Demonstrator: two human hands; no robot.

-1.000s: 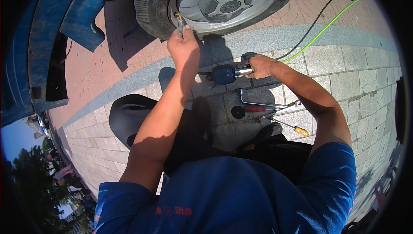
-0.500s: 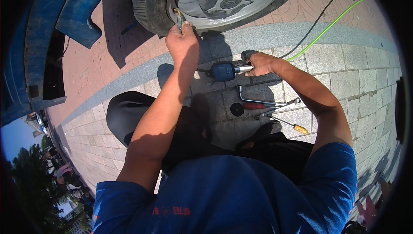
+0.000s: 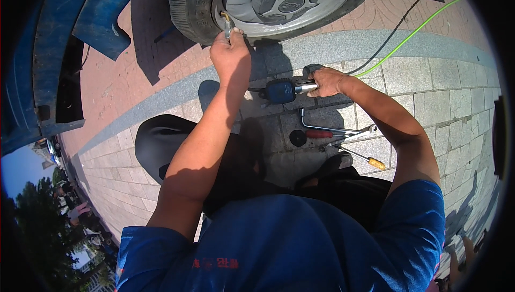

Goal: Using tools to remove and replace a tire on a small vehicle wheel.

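At the rim of the wheel (image 3: 292,3), my left hand (image 3: 230,55) pinches a metal air chuck (image 3: 228,26) against the brass-coloured valve stem (image 3: 223,14). My right hand (image 3: 328,82) is wrapped around the silver handle of a tyre inflator (image 3: 281,91), whose dark blue gauge box points to the left, just above the paving. A short dark hose leaves the gauge toward my left arm, which hides part of it. Beyond my right hand a bright green air hose (image 3: 410,35) runs off to the far right.
On the paving near my right foot lie an L-shaped wrench (image 3: 323,127), a red handle (image 3: 317,134), a spanner (image 3: 351,138), a yellow-handled screwdriver (image 3: 376,163) and a round black piece (image 3: 298,138). Rusty blue vehicle bodywork (image 3: 101,21) stands at the left.
The inflator's gauge box has tilted slightly in my right hand. The whole view has shifted a little. My left hand keeps the chuck at the valve stem.
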